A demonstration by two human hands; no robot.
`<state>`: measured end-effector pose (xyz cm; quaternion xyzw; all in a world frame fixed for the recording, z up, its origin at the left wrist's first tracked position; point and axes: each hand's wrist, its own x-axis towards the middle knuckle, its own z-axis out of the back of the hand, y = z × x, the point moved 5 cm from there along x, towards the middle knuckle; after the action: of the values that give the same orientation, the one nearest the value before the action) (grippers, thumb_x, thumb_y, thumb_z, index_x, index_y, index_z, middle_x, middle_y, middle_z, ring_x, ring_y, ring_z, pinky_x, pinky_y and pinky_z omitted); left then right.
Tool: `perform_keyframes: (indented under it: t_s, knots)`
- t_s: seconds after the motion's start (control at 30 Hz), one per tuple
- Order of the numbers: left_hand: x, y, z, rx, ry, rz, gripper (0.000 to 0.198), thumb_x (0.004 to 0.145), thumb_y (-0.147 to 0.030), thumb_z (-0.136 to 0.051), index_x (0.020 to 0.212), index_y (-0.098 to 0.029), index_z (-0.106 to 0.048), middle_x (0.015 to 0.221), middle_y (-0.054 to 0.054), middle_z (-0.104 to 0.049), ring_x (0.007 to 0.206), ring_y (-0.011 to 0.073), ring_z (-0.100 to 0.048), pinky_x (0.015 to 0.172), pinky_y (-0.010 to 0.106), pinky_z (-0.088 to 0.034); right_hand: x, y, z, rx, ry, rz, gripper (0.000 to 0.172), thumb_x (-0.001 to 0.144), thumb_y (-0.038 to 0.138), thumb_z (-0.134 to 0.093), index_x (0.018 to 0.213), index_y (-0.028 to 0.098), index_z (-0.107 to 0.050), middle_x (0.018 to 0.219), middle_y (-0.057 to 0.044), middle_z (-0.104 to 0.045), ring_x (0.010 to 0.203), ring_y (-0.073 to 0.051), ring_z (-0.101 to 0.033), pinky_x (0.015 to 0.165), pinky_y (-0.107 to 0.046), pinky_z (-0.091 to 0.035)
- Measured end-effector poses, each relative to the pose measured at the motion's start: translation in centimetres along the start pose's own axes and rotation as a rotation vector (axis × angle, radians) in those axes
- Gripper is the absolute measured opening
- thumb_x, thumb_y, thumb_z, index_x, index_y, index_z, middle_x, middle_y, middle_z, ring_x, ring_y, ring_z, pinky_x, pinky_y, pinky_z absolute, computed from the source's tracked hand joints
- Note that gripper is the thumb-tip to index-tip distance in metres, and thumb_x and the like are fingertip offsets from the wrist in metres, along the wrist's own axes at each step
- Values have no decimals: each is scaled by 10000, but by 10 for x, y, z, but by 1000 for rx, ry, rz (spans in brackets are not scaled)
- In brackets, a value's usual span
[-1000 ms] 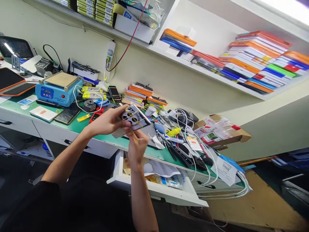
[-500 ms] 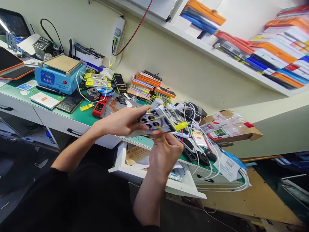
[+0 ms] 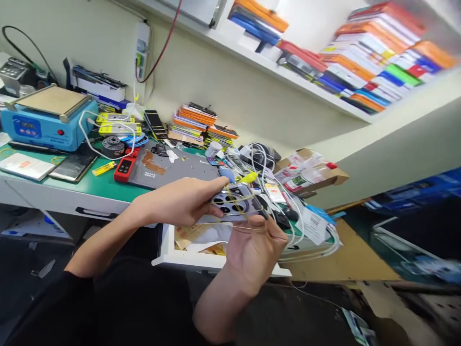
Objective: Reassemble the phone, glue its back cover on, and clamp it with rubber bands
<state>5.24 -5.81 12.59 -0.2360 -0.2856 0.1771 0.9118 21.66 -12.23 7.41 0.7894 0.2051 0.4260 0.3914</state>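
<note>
A phone (image 3: pixel 236 205) with a large round camera ring is held above the open drawer, its camera side toward me. Thin yellow rubber bands cross over it. My left hand (image 3: pixel 183 199) grips its left end, thumb on the top edge and a finger on the near side. At the right end, my right hand (image 3: pixel 257 240) is closed around the phone's lower corner and a band, thumb on top. The fingers behind the phone are partly hidden.
An open drawer (image 3: pixel 194 257) juts out below the hands. On the green bench (image 3: pixel 108 188) are a blue heating machine (image 3: pixel 46 120), a grey mat (image 3: pixel 173 168), stacked boxes (image 3: pixel 192 125), white cables and an open carton (image 3: pixel 309 173). A shelf (image 3: pixel 309 86) hangs above.
The view has swung to the right. The phone is tilted differently, and my right hand has turned, showing more of its palm. Both hands still hold the phone.
</note>
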Motion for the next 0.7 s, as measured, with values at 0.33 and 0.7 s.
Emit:
perform_keyframes:
  t_s: [0.33,0.7]
  knots:
    - [23,-11,-11,-1,-21,-23,208,957,-199,-732,1050,-262,-557,788,6,-619,671,241,-610,617,326,-307,20,30,24,-188,-62,85,153,775,382,-947,836,262,-873,771,10,-785,733,-220,-727,826,-420,-646]
    - [3,8,2,-95,-62,57,247,962,-233,-672,914,-260,-431,703,-36,-546,576,171,-466,571,301,-263,50,61,4,-704,731,142,176,963,428,-774,929,266,-835,892,-11,-812,715,-153,-731,637,-265,-634]
